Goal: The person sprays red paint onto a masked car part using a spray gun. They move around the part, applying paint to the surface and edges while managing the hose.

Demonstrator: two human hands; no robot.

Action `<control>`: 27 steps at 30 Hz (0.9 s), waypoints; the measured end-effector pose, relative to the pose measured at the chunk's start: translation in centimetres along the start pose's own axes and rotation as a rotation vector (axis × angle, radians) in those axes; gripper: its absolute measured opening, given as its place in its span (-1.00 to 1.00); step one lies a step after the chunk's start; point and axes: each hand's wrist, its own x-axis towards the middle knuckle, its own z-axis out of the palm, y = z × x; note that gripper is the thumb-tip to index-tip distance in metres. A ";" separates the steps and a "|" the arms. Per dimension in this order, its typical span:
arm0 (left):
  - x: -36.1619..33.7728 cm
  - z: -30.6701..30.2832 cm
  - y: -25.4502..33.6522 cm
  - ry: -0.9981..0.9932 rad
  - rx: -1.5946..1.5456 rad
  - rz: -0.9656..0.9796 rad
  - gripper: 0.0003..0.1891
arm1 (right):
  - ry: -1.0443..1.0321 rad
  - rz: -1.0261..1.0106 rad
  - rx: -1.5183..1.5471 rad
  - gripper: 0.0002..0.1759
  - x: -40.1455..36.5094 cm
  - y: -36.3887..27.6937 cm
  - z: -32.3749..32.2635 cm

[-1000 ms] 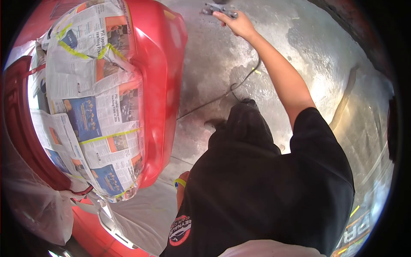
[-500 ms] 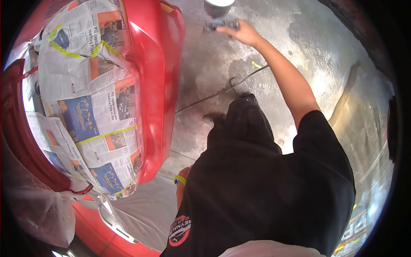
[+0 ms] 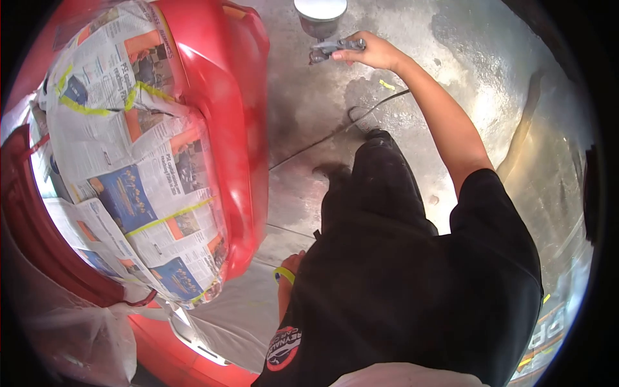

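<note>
My right hand [image 3: 369, 51] is stretched out ahead, fingers wrapped round a spray gun [image 3: 327, 48]. The gun's cup [image 3: 319, 26], topped by a round whitish lid, shows at the upper edge. Close to my body on the left is my left hand [image 3: 293, 262], with a yellow band [image 3: 284, 275] round the wrist; its fingers are mostly hidden by my dark clothing. Along the left stands a glossy red car body panel [image 3: 248, 129], its neighbouring opening masked with newspaper [image 3: 122, 155] and yellow-green tape. The gun is to the right of the panel's far end, apart from it.
A thin dark hose or cord [image 3: 322, 138] runs across the wet-looking concrete floor [image 3: 451, 84]. Translucent plastic sheeting [image 3: 77, 329] hangs at lower left beside a dark red panel edge [image 3: 58, 258]. A grey cover [image 3: 238, 309] lies over another red part [image 3: 167, 345].
The spray gun and my right hand appear slightly lower in view, showing more of the cup. My left hand has shifted a little right. The view of the car has tilted slightly.
</note>
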 end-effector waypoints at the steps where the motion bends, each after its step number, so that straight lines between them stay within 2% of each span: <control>1: 0.0 -0.2 0.9 -0.033 0.048 -0.014 -0.33 | 0.035 0.053 0.010 -0.26 0.7 0.2 -0.1; 3: -0.5 -0.7 2.5 -0.051 -0.007 -0.098 -0.36 | 0.097 0.161 0.029 -0.22 3.6 0.8 -0.3; 4: -1.1 -1.1 3.6 -0.034 -0.110 -0.167 -0.37 | 0.199 0.038 0.143 -0.31 5.3 1.4 -0.1; 6: -1.1 -1.9 3.8 -0.005 -0.168 -0.180 -0.39 | 0.402 -0.211 0.365 -0.45 8.3 2.2 0.9; 8: -0.9 -2.3 3.2 0.013 -0.080 -0.066 -0.40 | 0.455 -0.103 0.221 -0.46 7.8 0.3 0.5; 9: -0.8 -2.8 3.7 -0.002 -0.144 -0.099 -0.40 | 0.478 -0.049 0.147 -0.47 7.4 -0.3 0.3; 12: -0.9 -5.0 6.4 -0.009 -0.247 -0.152 -0.41 | 0.363 0.055 -0.058 -0.16 6.4 1.8 1.5; 15: -0.9 -5.5 6.6 0.066 -0.198 -0.051 -0.44 | 0.015 0.067 -0.077 -0.07 4.2 2.0 0.5; 16: -0.9 -5.0 5.7 0.096 -0.205 0.033 -0.44 | 0.053 0.033 -0.133 -0.05 4.8 2.9 0.9; 18: -0.5 -4.8 4.9 0.091 -0.201 0.053 -0.45 | 0.127 -0.039 -0.252 -0.02 6.7 5.1 1.9; 20: -0.9 -6.5 7.7 0.026 -0.179 -0.082 -0.44 | 0.080 0.042 -0.065 -0.01 8.4 3.1 0.4; 21: -0.9 -6.2 7.3 0.038 -0.188 -0.082 -0.45 | 0.056 0.081 0.032 -0.01 9.4 2.0 -0.1; 22: -1.0 -6.6 8.0 0.050 -0.196 -0.082 -0.46 | 0.112 0.101 -0.017 -0.16 10.8 1.6 -0.3; 24: -1.6 -7.6 10.0 0.054 -0.272 -0.203 -0.47 | 0.226 0.141 -0.117 -0.45 14.1 2.0 -0.5; 27: -1.4 -7.9 9.7 0.022 -0.296 -0.244 -0.49 | 0.446 -0.107 -0.014 -0.41 16.8 4.1 1.3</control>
